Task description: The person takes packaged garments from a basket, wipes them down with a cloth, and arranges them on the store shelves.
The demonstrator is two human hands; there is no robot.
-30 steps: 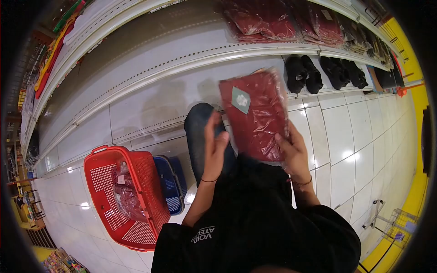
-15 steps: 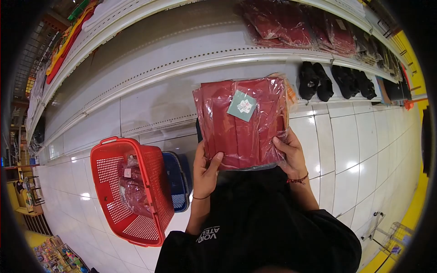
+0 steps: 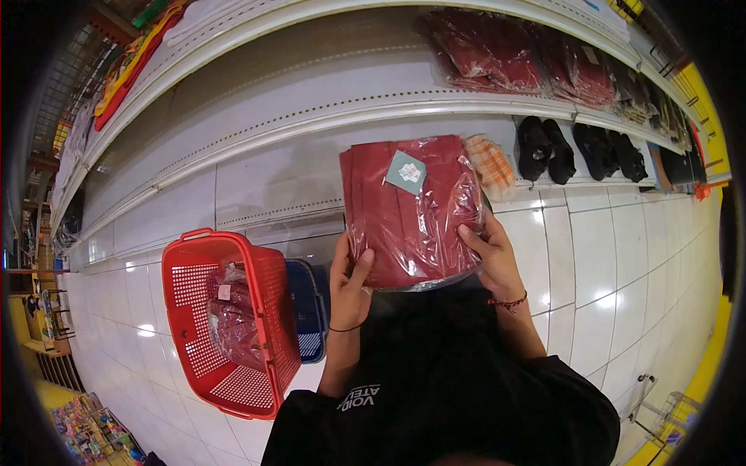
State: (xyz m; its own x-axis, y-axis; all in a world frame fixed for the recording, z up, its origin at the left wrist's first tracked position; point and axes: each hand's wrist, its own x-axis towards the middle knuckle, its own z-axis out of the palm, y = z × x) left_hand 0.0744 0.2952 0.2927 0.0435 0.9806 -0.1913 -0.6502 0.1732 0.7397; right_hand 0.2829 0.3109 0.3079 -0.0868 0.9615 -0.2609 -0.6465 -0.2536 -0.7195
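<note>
Between my two hands is a folded dark red garment (image 3: 388, 217) in a clear plastic bag, with a green square tag (image 3: 405, 172) near its top. My left hand (image 3: 351, 283) grips its lower left corner, thumb on top. On the lower right side my right hand (image 3: 493, 256) holds it the same way; the fingers of both hands are partly hidden beneath. To the left, a red plastic basket (image 3: 281, 311) contains similar bagged dark red garments (image 3: 237, 326).
A blue basket (image 3: 311, 307) stands behind the red one. Ahead, a shelf (image 3: 311, 124) carries stacked bagged red garments (image 3: 486, 58). Black shoes (image 3: 536, 151) and an orange checked cloth (image 3: 491, 165) lie on the lower shelf. A metal wheeled rack (image 3: 672, 419) is at lower right.
The bagged garment has tilted and shifted slightly in my hands, its plastic lying smoother. More of the orange checked cloth shows beside it. The view has shifted a little.
</note>
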